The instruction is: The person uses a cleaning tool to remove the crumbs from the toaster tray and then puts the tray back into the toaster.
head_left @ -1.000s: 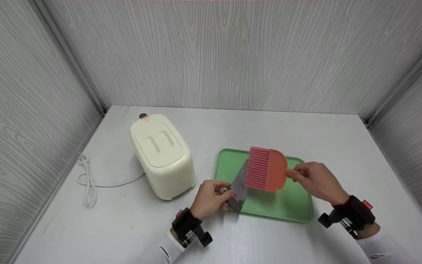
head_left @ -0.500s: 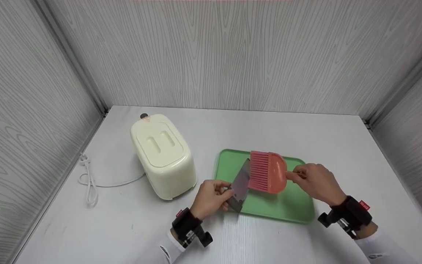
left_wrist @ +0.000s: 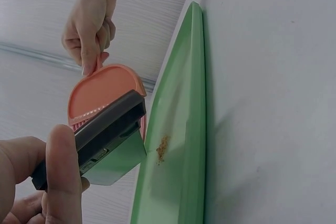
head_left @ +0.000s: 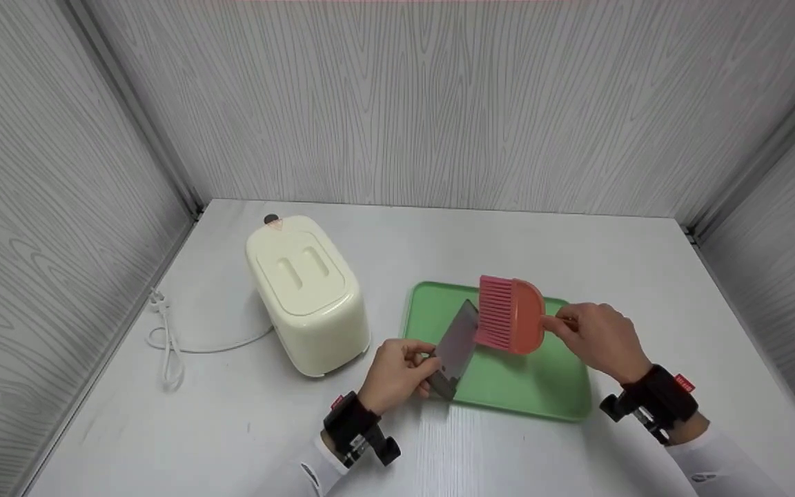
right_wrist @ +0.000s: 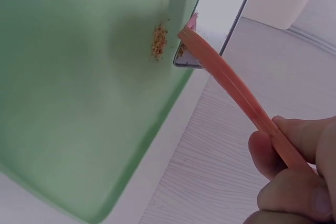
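My left hand (head_left: pixel 397 373) pinches a flat, shiny metal crumb tray (head_left: pixel 457 342) by its dark edge piece (left_wrist: pixel 113 124). It is held tilted over the left part of a green tray (head_left: pixel 556 393). From the right, my right hand (head_left: pixel 601 342) pinches the thin handle of an orange hand brush (head_left: pixel 528 317). Its pink bristles (head_left: pixel 495 314) point left and overlap the metal's right edge in the head view. Brown crumbs (right_wrist: pixel 158 41) lie in a small pile on the green tray. More crumbs (right_wrist: pixel 181 50) cling near the metal's corner, beside the brush.
A cream toaster (head_left: pixel 304 290) with a lid on top stands to the left of the green tray. Its white cord (head_left: pixel 225 347) runs left to a plug (head_left: pixel 157 301) on the white table (head_left: pixel 163 442). Grey wood-grain panels (head_left: pixel 397 103) enclose the back and sides.
The brush dipped slightly, then rose and shifted a little right, with my right hand following. My left hand has stayed in place, and the metal crumb tray looks slightly more tilted.
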{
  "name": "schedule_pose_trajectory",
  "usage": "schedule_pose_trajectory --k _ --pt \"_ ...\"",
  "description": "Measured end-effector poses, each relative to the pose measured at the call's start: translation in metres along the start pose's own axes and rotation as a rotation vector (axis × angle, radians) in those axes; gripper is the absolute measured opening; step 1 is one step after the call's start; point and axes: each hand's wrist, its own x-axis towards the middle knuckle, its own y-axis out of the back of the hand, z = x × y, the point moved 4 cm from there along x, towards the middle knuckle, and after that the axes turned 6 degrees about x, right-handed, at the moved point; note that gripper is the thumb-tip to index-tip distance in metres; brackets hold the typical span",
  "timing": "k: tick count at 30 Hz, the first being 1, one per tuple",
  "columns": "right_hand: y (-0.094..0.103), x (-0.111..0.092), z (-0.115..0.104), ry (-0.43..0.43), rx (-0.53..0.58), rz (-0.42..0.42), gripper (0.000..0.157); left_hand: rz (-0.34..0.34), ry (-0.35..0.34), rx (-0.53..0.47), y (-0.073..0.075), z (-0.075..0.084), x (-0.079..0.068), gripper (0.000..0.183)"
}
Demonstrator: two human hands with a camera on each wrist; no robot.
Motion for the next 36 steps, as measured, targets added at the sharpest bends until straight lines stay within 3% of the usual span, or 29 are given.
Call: schedule_pose_trajectory --k 10,19,27,36 --pt "0.002 0.004 0.007 -0.026 -0.017 0.028 0.048 0.006 0.002 0.002 0.000 -0.001 0.001 0.028" --pt "0.007 0.006 0.014 -0.079 0.058 0.056 0.044 0.006 0.010 -0.006 0.001 -0.001 0.001 0.028" --pt "0.012 0.017 0.003 -0.029 0.061 0.133 0.039 0.001 0.017 0.005 0.001 -0.001 0.000 0.027" --pt "0.005 0.034 -0.009 -0.013 0.033 0.123 0.039 -0.006 0.011 0.002 0.000 -0.002 0.000 0.028"
